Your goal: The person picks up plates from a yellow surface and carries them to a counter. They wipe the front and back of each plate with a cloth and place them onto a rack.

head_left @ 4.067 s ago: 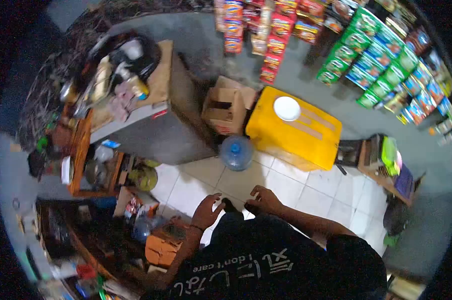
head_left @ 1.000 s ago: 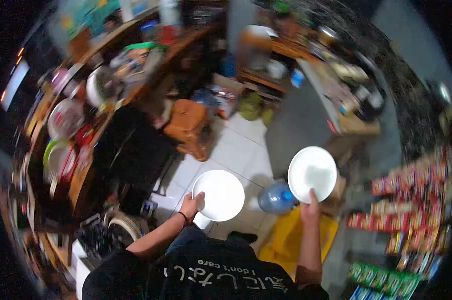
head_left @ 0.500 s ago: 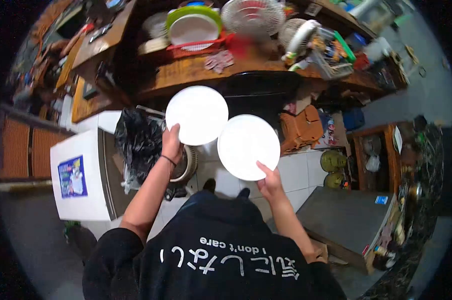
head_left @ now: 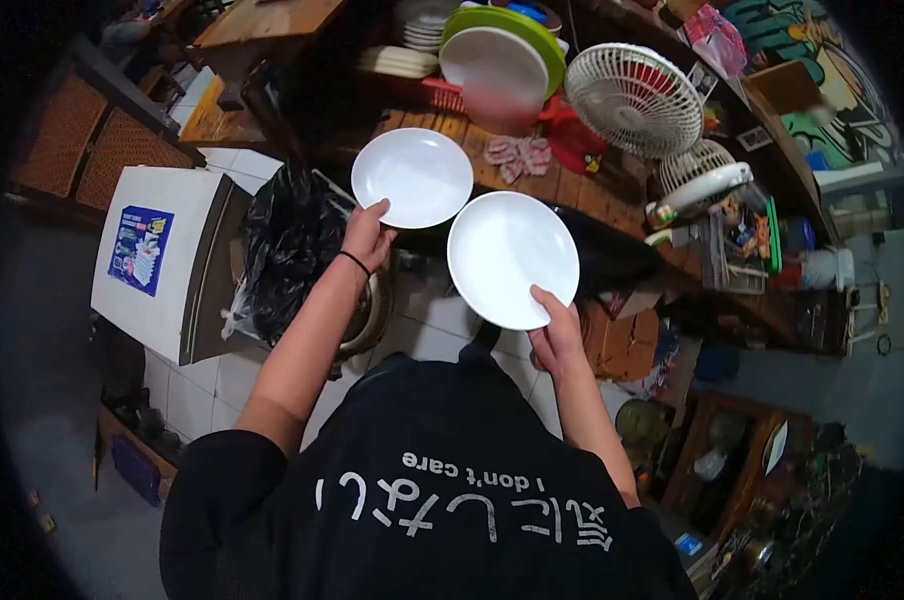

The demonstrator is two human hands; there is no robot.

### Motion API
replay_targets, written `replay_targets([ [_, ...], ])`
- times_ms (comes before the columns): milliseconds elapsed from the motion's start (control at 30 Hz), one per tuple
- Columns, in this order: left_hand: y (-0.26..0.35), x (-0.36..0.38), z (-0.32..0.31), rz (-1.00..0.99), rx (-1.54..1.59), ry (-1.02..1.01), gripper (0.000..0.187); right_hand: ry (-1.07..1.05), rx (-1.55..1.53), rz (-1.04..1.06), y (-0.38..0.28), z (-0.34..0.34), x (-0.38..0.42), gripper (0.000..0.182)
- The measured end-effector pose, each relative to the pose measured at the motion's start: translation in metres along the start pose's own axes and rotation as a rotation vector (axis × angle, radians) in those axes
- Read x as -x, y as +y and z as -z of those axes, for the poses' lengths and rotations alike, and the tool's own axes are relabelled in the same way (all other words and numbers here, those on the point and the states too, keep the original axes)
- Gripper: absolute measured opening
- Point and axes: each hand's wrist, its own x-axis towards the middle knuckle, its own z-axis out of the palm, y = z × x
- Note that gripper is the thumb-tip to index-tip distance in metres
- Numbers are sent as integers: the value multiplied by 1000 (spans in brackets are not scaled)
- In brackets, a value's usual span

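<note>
Your left hand (head_left: pixel 369 240): clamped on the rim of a first white plate (head_left: pixel 412 178), held before the wooden table (head_left: pixel 479 150). Your right hand (head_left: pixel 560 335): grips a second white plate (head_left: pixel 513 260), just beside the first. On the table: one pink-and-white cloth (head_left: pixel 519 157).

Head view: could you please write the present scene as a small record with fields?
Left hand: holds a white plate, thumb at its rim
Right hand: holds a second white plate, thumb on top
Beyond the plates: a wooden table with a pink-and-white cloth on it; a white fan nearby
Picture's left side: a black plastic bag beside a white box-like unit
</note>
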Motion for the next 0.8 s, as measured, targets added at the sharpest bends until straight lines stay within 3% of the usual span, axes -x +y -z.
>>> replay_targets([
  [100,-10,-22,-30,-41,114,60,36,-38,17,-5,-37,19,-28,57],
  [167,-22,-37,-35,-83,68,158,37,-196,42,-28,-56,32,-40,55],
  [300,-31,-51,-59,-117,102,193,37,-131,169,-132,-88,39,-65,56],
  [467,-33,-44,-75,34,164,192,47,-274,196,-147,-94,39,-101,57],
  [567,-44,-20,-75,-71,171,453,59,-319,217,-181,-103,19,-105,56],
  [633,-57,5,-65,-55,39,435,63,-313,194,-167,-96,9,-110,55],
  [700,-42,47,-95,-14,144,-44,73,-314,317,-216,-90,-5,-118,55],
  [733,-24,67,-115,64,256,-66,79,-284,340,-144,-81,-17,-117,58],
  [800,-12,67,-114,65,137,-4,65,-284,685,-55,-76,-36,-124,45],
])
